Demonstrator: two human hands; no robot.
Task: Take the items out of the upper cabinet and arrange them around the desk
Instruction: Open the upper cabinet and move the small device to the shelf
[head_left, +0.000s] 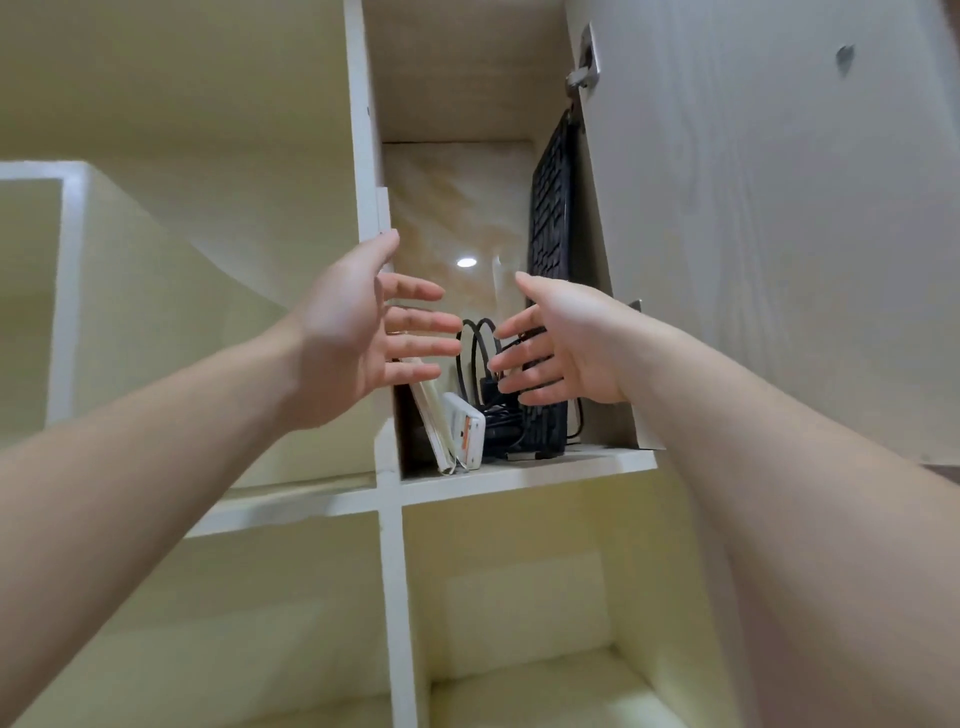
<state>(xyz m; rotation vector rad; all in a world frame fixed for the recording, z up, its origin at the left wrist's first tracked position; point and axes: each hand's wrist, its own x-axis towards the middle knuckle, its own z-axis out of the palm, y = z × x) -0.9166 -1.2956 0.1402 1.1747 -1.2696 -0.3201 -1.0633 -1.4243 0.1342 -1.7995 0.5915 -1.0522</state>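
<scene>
The upper cabinet stands open above me. Inside, a black keyboard leans upright against the right wall. Coiled black cables sit in the middle, with a white box and a thin white booklet leaning at the left. My left hand and my right hand are both raised in front of the opening, palms facing each other, fingers spread and holding nothing. The fingertips partly hide the cables.
The cabinet door is swung open at the right, its hinge near the top. A white divider bounds the opening on the left. Open cream shelf compartments lie below.
</scene>
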